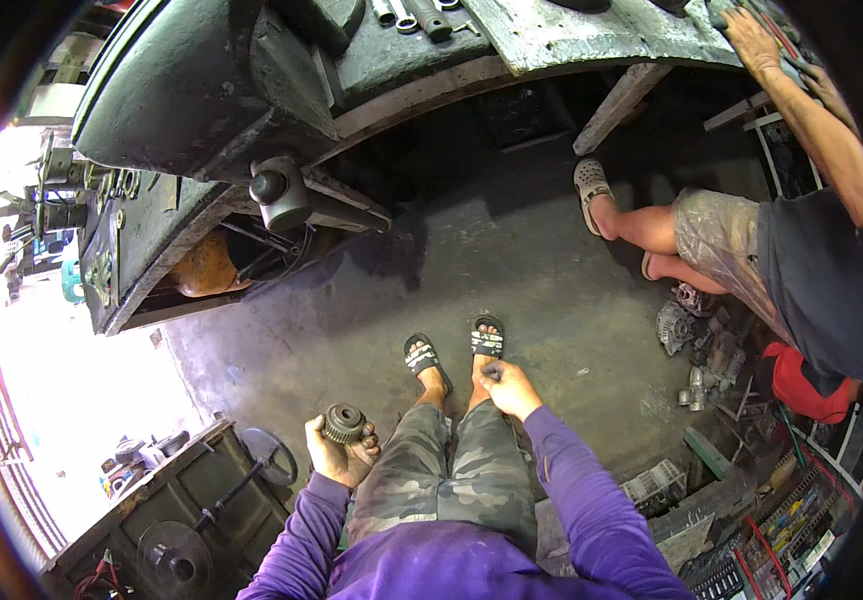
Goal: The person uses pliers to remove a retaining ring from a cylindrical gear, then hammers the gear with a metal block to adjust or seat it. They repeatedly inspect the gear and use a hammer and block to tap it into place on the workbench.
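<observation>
In my left hand lies a dark metal gear, toothed round its rim, with a raised round hub and a hole in its middle. The fingers curl round it from below and the side. My right hand is closed, held apart from the gear in front of my right shin. A small dark grey piece shows at its fingertips; I cannot tell what it is. Both hands are above the concrete floor, in front of my legs.
A big bench vise juts from the workbench at upper left, its handle end sticking out. Wrenches lie on the bench. At right stands another person. Metal parts and an open socket set are at lower right; a fan is at lower left.
</observation>
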Demonstrator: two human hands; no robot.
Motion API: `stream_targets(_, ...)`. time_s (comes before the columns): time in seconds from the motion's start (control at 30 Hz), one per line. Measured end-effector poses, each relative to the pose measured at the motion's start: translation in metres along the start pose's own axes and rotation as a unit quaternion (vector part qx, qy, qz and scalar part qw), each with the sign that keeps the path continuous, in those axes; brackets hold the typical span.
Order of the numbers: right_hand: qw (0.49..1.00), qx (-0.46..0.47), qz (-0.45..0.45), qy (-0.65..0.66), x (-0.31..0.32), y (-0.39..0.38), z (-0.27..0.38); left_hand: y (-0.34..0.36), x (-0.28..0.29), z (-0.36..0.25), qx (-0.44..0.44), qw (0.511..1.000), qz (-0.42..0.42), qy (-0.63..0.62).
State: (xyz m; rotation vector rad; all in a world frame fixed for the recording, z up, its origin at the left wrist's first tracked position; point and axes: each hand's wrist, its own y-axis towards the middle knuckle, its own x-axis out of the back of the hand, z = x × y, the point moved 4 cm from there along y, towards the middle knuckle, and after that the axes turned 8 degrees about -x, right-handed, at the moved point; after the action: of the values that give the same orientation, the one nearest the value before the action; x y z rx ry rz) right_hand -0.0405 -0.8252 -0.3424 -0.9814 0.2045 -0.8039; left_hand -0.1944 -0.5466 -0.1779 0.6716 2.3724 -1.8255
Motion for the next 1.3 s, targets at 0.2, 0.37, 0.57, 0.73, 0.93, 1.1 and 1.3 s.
stream_targets(0.2,0.996,0.012,0.001,-0.090,0.014,0.073,0.054,0.002,0.029,0.032,0.035,0.998,-0.041,-0.015)
stream_targets(0.37,0.976,0.029,-0.025,-0.213,0.035,0.106,0.123,-0.001,0.017,0.041,0.087,0.992,0.040,-0.079)
stream_targets(0.57,0.924,0.031,-0.043,-0.380,0.028,0.151,0.176,0.014,0.025,0.015,0.027,0.989,0.079,-0.125)
stream_targets(0.73,0.830,0.035,-0.032,-0.556,0.034,0.204,0.219,0.020,0.078,-0.016,-0.086,0.963,0.034,-0.252)
stream_targets(0.93,0.819,0.116,-0.024,-0.561,0.014,0.325,0.289,0.025,0.175,0.022,-0.165,0.853,-0.194,-0.456)
stream_targets(1.1,0.817,0.249,0.034,-0.519,-0.030,0.434,0.307,0.048,0.183,0.119,-0.216,0.765,-0.260,-0.549)
stream_targets(1.3,0.794,0.246,-0.047,-0.554,-0.059,0.504,0.268,0.109,0.094,0.232,-0.098,0.750,-0.267,-0.597)
